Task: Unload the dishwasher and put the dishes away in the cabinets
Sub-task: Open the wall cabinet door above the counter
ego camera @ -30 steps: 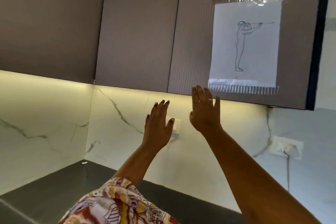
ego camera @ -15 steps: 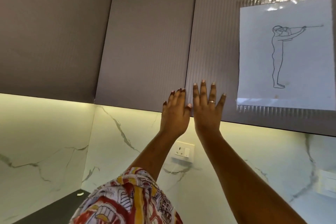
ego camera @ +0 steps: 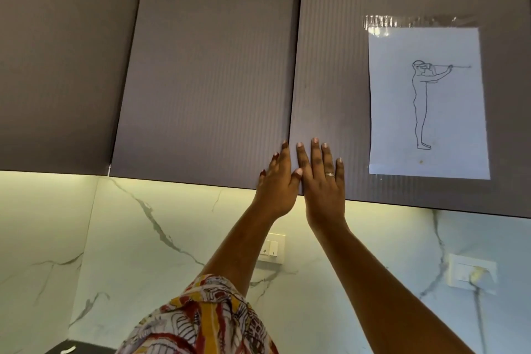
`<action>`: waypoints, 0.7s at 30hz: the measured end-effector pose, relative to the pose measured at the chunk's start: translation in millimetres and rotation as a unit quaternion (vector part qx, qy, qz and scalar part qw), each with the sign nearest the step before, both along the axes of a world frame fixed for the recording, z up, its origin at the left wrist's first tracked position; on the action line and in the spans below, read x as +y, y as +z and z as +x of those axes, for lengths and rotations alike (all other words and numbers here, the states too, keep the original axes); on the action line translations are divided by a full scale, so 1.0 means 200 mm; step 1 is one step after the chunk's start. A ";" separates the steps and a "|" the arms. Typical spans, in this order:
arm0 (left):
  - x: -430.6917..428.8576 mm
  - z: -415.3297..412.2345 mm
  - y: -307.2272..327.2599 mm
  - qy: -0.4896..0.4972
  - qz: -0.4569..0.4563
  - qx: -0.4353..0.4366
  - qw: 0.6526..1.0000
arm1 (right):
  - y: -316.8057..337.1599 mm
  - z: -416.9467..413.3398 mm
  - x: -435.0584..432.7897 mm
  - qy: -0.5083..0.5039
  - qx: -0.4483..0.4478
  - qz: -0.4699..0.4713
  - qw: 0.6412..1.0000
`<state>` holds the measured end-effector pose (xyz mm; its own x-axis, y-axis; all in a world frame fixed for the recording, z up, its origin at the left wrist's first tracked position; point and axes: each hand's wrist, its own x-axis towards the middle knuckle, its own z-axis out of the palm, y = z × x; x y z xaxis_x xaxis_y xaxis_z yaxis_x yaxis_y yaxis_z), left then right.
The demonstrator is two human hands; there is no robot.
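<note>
Both my hands are raised flat against the grey ribbed upper cabinets. My left hand (ego camera: 277, 181) lies with straight fingers on the lower right corner of the middle cabinet door (ego camera: 207, 80). My right hand (ego camera: 323, 178), wearing a ring, presses flat on the lower left corner of the right cabinet door (ego camera: 330, 66), just beside the seam between the doors. Both doors are closed. No dishes and no dishwasher are in view.
A sheet of paper (ego camera: 428, 103) with a line drawing of a standing figure is taped to the right door. Below the cabinets runs a lit white marble backsplash with a switch plate (ego camera: 271, 248) and a socket (ego camera: 471, 273). A dark counter corner (ego camera: 77, 348) shows bottom left.
My hands rose from below the cabinets' bottom edge onto the door fronts and came together at the seam. The view tilted upward.
</note>
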<state>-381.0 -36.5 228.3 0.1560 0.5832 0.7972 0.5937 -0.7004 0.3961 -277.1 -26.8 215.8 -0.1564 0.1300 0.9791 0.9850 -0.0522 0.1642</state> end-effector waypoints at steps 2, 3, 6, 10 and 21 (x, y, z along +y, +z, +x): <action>-0.01 0.00 -0.01 -0.013 0.002 -0.015 1.000 | 0.00 0.00 -0.02 -0.001 -0.002 0.011 1.000; -0.03 0.00 -0.01 -0.022 0.005 -0.027 0.999 | -0.01 -0.01 -0.04 0.001 -0.002 0.014 1.000; -0.12 0.00 0.01 -0.066 0.010 -0.083 0.994 | -0.01 -0.01 -0.14 0.022 -0.005 0.021 1.000; -0.35 0.03 0.11 -0.123 0.013 -0.147 0.981 | -0.01 0.00 -0.33 0.058 -0.006 0.022 0.998; -1.22 0.27 0.22 -0.130 0.084 -0.202 0.967 | -0.05 0.18 -1.09 0.246 0.015 -0.010 0.969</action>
<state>-326.9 -280.6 273.2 -0.0634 0.4236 0.9036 0.2103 -0.8794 0.4271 -242.0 -245.6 206.2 -0.1749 0.0653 0.9824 0.8946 0.4274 0.1309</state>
